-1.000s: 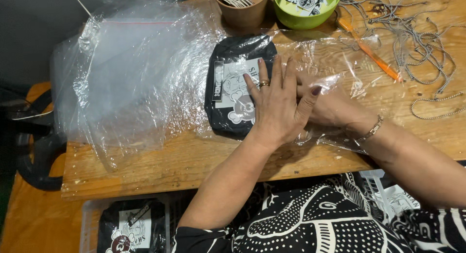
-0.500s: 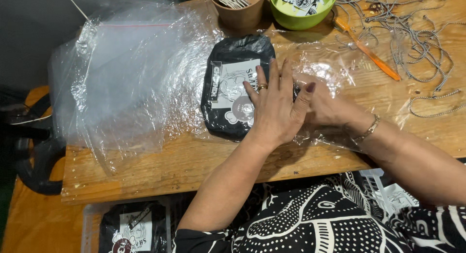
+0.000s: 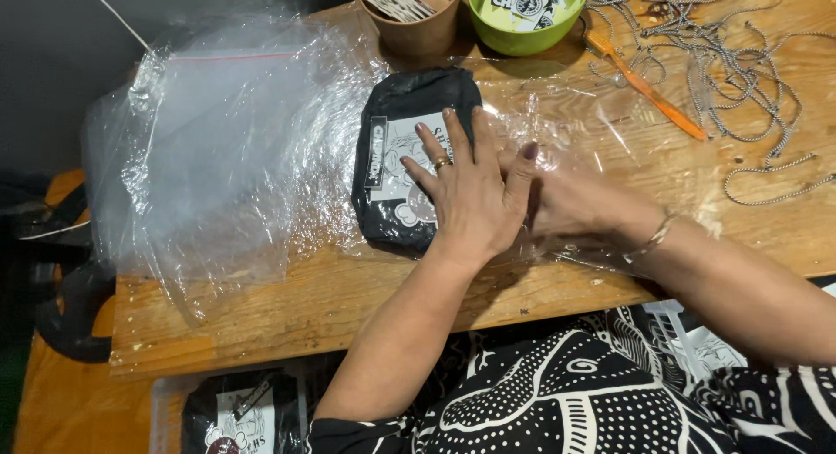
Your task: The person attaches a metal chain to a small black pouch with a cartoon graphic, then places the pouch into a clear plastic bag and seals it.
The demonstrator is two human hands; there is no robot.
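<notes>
Head view, pouch: a black fabric pouch (image 3: 396, 171) with a white printed panel lies flat near the middle of the wooden table (image 3: 287, 319), inside a clear plastic bag (image 3: 601, 132) whose film spreads out toward 3 o'clock.
Head view, left hand: the left hand (image 3: 470, 193) lies palm down on the pouch's 3 o'clock end, fingers (image 3: 435, 149) spread and straight, pressing and gripping nothing.
Head view, right hand: the right hand (image 3: 575, 201) lies at 3 o'clock of the left, partly under it and under the film; whether its fingers pinch anything I cannot tell.
Head view, handling: the pouch looks soft, light and squashy. The film looks thin, slippery and easily creased. A flat palm on the pouch body seems the surest hold.
Head view, surroundings: a loose heap of clear bags (image 3: 218, 158) lies at 9 o'clock, a brown cup (image 3: 418, 27) and green bowl (image 3: 522, 27) at 12, an orange tool (image 3: 644, 84) and ball chains (image 3: 740, 62) toward 2. Another packed pouch (image 3: 244, 415) sits below the table at 7.
</notes>
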